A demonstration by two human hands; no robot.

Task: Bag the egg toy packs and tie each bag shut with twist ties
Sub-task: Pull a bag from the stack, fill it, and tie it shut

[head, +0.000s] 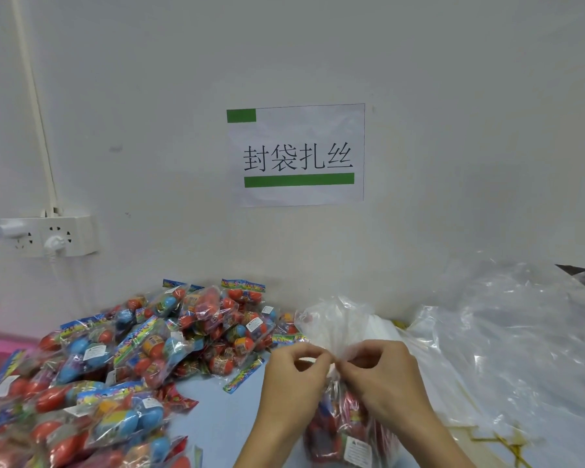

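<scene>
Both hands meet at six o'clock: left hand [293,376] and right hand [382,373] pinch the gathered neck of a clear bag [343,423], whose packs hang just below the fingers; loose egg packs [132,359] heap at eight o'clock

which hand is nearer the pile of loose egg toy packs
Left. The left hand is beside the pile of loose egg toy packs; the right hand is farther, beyond the bag neck.

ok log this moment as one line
step: closing bag | left hand: pinching bag neck | right hand: pinching bag neck | filled bag: upright | loose packs: left pile
</scene>
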